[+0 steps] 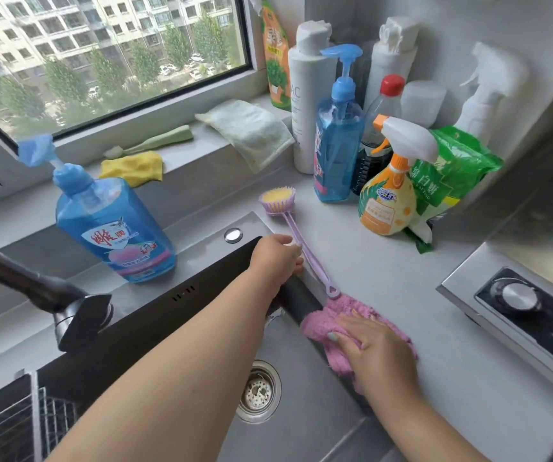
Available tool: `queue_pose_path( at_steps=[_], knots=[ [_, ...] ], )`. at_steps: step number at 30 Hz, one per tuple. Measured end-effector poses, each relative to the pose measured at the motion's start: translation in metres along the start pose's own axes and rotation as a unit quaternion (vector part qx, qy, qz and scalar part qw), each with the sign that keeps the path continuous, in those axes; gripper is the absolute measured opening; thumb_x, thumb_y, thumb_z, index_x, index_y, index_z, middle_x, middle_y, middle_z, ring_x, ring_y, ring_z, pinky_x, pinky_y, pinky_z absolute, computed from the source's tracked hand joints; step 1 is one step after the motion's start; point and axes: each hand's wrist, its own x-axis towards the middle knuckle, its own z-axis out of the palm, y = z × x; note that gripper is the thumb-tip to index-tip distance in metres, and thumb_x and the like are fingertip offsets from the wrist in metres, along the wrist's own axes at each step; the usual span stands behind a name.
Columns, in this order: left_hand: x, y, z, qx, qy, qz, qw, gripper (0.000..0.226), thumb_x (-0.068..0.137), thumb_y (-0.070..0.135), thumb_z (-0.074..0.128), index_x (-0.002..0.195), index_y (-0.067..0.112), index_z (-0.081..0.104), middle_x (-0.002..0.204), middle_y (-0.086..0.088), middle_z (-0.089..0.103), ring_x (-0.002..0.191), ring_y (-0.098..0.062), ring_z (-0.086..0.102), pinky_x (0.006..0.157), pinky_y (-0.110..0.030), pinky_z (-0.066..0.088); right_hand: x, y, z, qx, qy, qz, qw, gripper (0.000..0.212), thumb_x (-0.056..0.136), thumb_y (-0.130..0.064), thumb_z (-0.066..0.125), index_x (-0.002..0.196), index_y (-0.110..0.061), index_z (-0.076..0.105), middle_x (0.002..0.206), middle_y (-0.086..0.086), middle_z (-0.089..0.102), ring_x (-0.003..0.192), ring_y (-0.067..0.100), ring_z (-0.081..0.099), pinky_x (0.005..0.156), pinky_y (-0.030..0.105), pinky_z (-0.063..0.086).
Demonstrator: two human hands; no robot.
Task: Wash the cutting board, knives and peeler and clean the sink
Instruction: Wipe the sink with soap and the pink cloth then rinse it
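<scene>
The dark grey sink [181, 315] fills the lower middle, with its metal drain strainer [259, 391] showing in the basin. My left hand [276, 258] reaches to the sink's far right corner, and its curled fingers close on the handle of a purple long-handled brush [311, 261] lying on the counter. My right hand [373, 345] lies flat, fingers straight, pressing a pink cloth [316, 323] onto the sink's right rim and the counter. I see no cutting board, knives or peeler.
A black faucet [68, 311] juts in from the left, above a wire rack [18, 425]. A blue detergent bottle [115, 225] stands behind the sink. Several bottles, an orange sprayer [390, 195] and a green bag [451, 175] crowd the back right. A stove knob [518, 296] is at right.
</scene>
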Motion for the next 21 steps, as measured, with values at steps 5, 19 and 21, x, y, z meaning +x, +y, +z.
queue_pose_path(
  at_steps=[5,19,21],
  knots=[
    [-0.028,0.007,-0.049,0.104,0.094,0.087,0.986,0.03,0.093,0.021,0.058,0.12,0.01,0.06,0.098,0.0,0.065,0.089,-0.016,0.066,0.087,-0.041,0.056,-0.001,-0.052,-0.004,0.195,-0.103,0.107,0.969,0.01,0.082,-0.031,0.073,0.077,-0.039,0.075,0.067,-0.015,0.071,0.062,0.003,0.066,0.059,0.018,0.049],
    [-0.087,0.059,-0.202,0.203,0.499,0.246,0.806,0.071,0.077,0.022,0.07,0.137,0.003,0.037,0.139,-0.016,0.036,0.131,-0.031,0.035,0.112,-0.033,0.024,0.11,-0.124,0.1,0.354,-0.129,0.232,0.897,0.03,0.089,-0.03,0.067,0.108,-0.007,0.07,0.091,0.002,0.069,0.09,0.023,0.065,0.08,0.032,0.054],
    [-0.088,0.048,-0.182,0.204,0.513,0.33,0.766,0.06,0.075,0.016,0.063,0.13,0.003,0.043,0.129,-0.013,0.041,0.122,-0.034,0.042,0.109,-0.043,0.032,0.133,-0.116,0.107,0.345,-0.116,0.254,0.896,0.031,0.088,-0.032,0.068,0.108,-0.007,0.07,0.092,0.002,0.067,0.097,0.028,0.065,0.087,0.038,0.054]
  ],
)
